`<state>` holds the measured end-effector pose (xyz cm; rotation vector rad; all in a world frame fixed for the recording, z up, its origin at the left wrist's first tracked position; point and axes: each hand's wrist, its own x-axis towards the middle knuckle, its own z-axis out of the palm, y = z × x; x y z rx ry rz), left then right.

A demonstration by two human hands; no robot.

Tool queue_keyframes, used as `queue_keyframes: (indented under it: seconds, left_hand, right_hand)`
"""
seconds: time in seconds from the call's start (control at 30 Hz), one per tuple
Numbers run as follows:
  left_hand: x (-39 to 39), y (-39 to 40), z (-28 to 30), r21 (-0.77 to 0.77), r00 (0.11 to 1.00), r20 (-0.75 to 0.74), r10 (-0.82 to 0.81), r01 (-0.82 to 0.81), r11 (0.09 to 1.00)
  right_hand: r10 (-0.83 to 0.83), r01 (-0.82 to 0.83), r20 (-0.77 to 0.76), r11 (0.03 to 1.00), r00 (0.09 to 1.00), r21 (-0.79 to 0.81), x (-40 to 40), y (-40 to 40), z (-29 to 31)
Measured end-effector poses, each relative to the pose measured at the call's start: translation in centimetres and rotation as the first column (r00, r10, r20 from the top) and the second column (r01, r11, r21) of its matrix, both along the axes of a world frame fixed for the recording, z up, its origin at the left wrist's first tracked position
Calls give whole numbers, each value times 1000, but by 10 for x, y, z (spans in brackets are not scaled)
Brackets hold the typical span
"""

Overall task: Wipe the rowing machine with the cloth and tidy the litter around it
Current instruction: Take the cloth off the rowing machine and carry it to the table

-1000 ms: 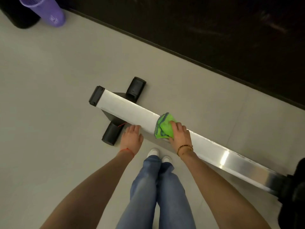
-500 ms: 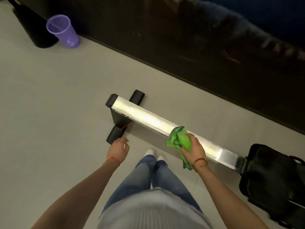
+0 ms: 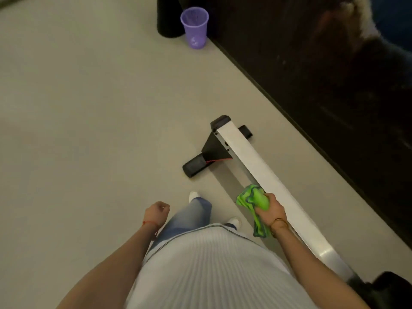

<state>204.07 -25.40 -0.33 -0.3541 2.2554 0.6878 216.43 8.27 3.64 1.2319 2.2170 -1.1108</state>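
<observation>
The rowing machine's silver rail [image 3: 252,157] runs from the floor's middle down to the lower right, with a black end cap and black cross foot [image 3: 196,166] at its far end. My right hand [image 3: 270,209] is shut on a bunched green cloth [image 3: 254,201], held just beside the rail's near edge and apart from its top. My left hand [image 3: 157,212] hangs over the floor beside my leg, fingers curled in, holding nothing. A purple plastic cup [image 3: 195,27] stands upright on the floor far ahead, next to a dark cylinder.
A dark wall panel [image 3: 323,74] borders the floor along the right. A black cylindrical object [image 3: 168,18] stands behind the cup. The machine's black seat or body [image 3: 388,288] shows at the lower right corner. Pale grey floor spreads to the left.
I have stood up and turned left. My right hand lifted the cloth off the rail to its side. My left hand left the rail and curled shut by my leg.
</observation>
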Motion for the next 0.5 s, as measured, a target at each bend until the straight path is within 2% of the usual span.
queue_keyframes:
  seconds: [0.13, 0.23, 0.37, 0.5]
  left_hand:
    - [0, -60, -9, 44, 954, 58, 294, -296, 954]
    - [-10, -108, -13, 48, 896, 97, 432, -438, 898]
    - [-34, -174, -7, -3, 857, 97, 506, -508, 862]
    - [-62, -218, -7, -55, 823, 89, 562, -559, 827]
  right_hand:
    - [111, -110, -26, 994, 994, 20, -75, -32, 6]
    - [152, -152, -10, 988, 988, 11, -123, -67, 0]
    - [205, -206, 40, 979, 978, 13, -174, -112, -15]
    - [182, -185, 97, 982, 979, 26, -214, -147, -17]
